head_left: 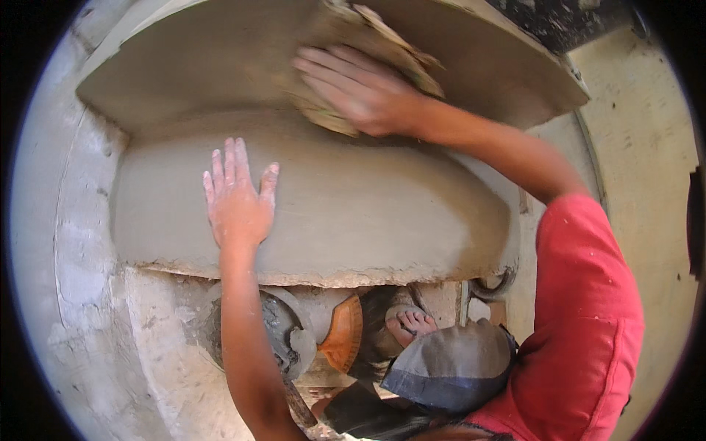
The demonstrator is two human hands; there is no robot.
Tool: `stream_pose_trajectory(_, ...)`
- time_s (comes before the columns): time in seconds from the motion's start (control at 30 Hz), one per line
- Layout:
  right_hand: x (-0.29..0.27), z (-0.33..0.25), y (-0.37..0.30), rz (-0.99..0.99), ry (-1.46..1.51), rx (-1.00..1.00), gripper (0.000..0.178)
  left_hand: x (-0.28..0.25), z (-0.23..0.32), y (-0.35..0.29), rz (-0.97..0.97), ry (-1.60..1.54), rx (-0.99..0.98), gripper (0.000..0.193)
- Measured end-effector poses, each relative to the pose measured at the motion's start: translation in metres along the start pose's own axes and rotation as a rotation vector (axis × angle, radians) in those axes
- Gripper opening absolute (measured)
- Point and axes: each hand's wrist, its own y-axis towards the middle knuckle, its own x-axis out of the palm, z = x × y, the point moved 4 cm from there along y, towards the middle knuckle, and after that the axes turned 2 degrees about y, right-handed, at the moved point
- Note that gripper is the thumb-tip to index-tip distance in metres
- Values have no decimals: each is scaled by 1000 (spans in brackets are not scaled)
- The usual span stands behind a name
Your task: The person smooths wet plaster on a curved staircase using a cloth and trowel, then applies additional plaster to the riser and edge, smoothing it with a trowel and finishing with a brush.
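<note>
Left hand [237, 198] flat, fingers spread, pressed against the wet grey plaster face [368, 213] of the curved ledge, gripping nothing. Right hand [360, 88] higher up, fingers laid over a crumpled brown rag [397, 48], pressing it onto the plaster above the ledge; actual clamping impossible to tell.

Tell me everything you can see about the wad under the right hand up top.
The wad looks like a crumpled, tan-brown piece of coarse sacking or paper, smeared grey with wet plaster. Its ragged edges stick out above and below the right hand, which presses it flat against the smooth grey ledge surface. It is slightly blurred, so its exact material cannot be told.
</note>
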Motion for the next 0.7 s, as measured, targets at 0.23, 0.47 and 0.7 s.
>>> stream_pose_trajectory(0.23, -76, 41, -29, 116, -230, 141, 47, 10, 1, -3, 27, 6, -10, 79)
stream_pose_trajectory(0.47, 8, -1, -21, -108, 22, -39, 54, 5, -3, 0, -13, 23, 26, 79)
stream_pose_trajectory(0.7, -78, 37, -70, -152, -187, 122, 49, 13, 0, -3, 40, 4, 8, 78)
